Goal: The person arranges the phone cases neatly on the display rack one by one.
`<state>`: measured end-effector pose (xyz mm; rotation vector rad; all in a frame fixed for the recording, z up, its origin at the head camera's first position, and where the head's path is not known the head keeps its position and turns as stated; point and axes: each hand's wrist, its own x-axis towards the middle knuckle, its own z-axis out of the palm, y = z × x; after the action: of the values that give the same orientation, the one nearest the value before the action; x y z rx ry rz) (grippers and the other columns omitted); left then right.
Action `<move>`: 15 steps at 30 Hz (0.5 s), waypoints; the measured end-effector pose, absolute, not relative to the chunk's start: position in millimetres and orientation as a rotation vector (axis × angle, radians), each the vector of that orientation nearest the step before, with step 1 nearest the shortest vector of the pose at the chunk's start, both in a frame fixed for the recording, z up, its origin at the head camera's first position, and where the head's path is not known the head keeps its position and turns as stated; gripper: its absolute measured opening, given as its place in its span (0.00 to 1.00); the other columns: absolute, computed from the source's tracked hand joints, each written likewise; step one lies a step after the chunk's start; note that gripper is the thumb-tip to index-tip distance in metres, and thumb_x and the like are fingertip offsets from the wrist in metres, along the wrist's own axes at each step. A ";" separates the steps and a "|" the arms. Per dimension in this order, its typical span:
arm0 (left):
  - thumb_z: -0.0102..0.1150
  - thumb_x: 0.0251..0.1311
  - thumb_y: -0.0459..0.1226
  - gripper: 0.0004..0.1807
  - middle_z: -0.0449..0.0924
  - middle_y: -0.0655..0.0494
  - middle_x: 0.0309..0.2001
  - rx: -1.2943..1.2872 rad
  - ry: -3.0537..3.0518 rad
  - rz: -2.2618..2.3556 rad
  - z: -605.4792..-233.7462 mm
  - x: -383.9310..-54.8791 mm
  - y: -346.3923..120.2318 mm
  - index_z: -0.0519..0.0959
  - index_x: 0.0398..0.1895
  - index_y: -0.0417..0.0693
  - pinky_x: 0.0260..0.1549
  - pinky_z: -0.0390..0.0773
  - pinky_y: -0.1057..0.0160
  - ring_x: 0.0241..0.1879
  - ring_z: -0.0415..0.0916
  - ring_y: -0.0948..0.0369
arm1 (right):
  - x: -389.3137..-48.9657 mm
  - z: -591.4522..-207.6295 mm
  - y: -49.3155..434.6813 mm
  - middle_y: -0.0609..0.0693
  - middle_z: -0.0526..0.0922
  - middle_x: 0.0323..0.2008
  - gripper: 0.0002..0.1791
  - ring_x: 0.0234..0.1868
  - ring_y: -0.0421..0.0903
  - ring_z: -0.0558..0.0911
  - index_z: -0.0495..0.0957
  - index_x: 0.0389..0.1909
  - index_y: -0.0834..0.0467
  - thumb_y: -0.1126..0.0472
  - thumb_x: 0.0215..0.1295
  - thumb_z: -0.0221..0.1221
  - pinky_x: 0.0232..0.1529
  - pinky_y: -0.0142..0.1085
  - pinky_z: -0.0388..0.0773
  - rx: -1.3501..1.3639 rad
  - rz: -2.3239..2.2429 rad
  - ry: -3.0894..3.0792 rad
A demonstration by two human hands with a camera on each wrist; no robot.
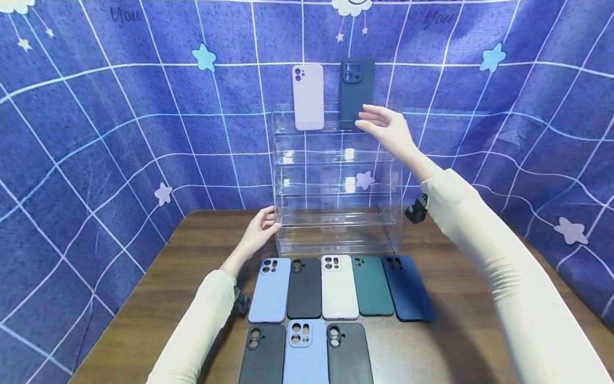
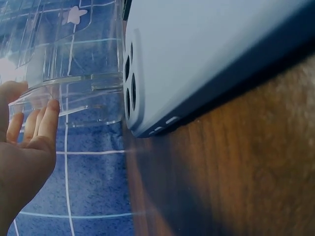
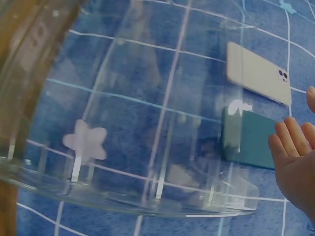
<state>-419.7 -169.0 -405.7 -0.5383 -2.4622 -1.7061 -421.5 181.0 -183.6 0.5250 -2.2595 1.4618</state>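
Note:
A clear tiered display rack (image 1: 336,246) stands on the table. My left hand (image 1: 258,232) holds its left side edge, thumb at the front and fingers along the side wall. In the top tier a pale pink phone case (image 1: 308,98) and a dark blue-grey phone case (image 1: 357,98) stand upright. My right hand (image 1: 389,130) is beside the dark case's lower right edge, fingers extended and thumb apart. In the right wrist view its fingers (image 3: 290,140) overlap that case's edge, which looks teal there.
In front of the rack lie a light blue case (image 1: 269,293), black case (image 1: 305,290), white case (image 1: 339,290), green case (image 1: 374,290) and navy case (image 1: 410,293). Nearer are two black cases and another light blue case (image 1: 306,357). A blue patterned cloth (image 1: 216,149) hangs behind.

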 end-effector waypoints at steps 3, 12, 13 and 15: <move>0.56 0.63 0.35 0.32 0.68 0.36 0.60 -0.526 -2.457 -1.717 -404.6 -419.6 -169.7 0.58 0.69 0.42 0.59 0.69 0.48 0.59 0.69 0.45 | -417.3 -193.1 183.1 0.53 0.76 0.59 0.31 0.60 0.46 0.75 0.68 0.64 0.53 0.51 0.60 0.62 0.63 0.42 0.69 0.531 1.460 -2.284; 0.53 0.64 0.32 0.31 0.67 0.31 0.60 -0.549 -2.471 -1.690 -384.1 -398.1 -163.5 0.56 0.68 0.35 0.59 0.69 0.46 0.59 0.68 0.41 | -400.9 -221.0 194.3 0.54 0.76 0.59 0.30 0.59 0.46 0.76 0.69 0.63 0.53 0.51 0.60 0.62 0.63 0.43 0.69 0.518 1.500 -2.289; 0.54 0.64 0.32 0.31 0.67 0.31 0.60 -0.547 -2.475 -1.688 -383.1 -396.7 -162.8 0.56 0.68 0.35 0.59 0.69 0.47 0.59 0.68 0.42 | -398.5 -224.3 195.9 0.54 0.76 0.59 0.30 0.60 0.46 0.76 0.69 0.63 0.53 0.51 0.60 0.62 0.63 0.43 0.69 0.521 1.503 -2.289; 0.54 0.64 0.32 0.31 0.67 0.31 0.60 -0.541 -2.477 -1.695 -381.8 -394.9 -161.8 0.56 0.68 0.35 0.60 0.69 0.47 0.59 0.68 0.42 | -391.9 -230.4 198.4 0.53 0.76 0.59 0.30 0.60 0.46 0.76 0.69 0.63 0.52 0.50 0.60 0.62 0.64 0.43 0.69 0.531 1.499 -2.295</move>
<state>-394.9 -161.8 -381.8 -0.5411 -2.4774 -1.6945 -391.9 198.4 -230.4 0.5314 -2.2951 1.4990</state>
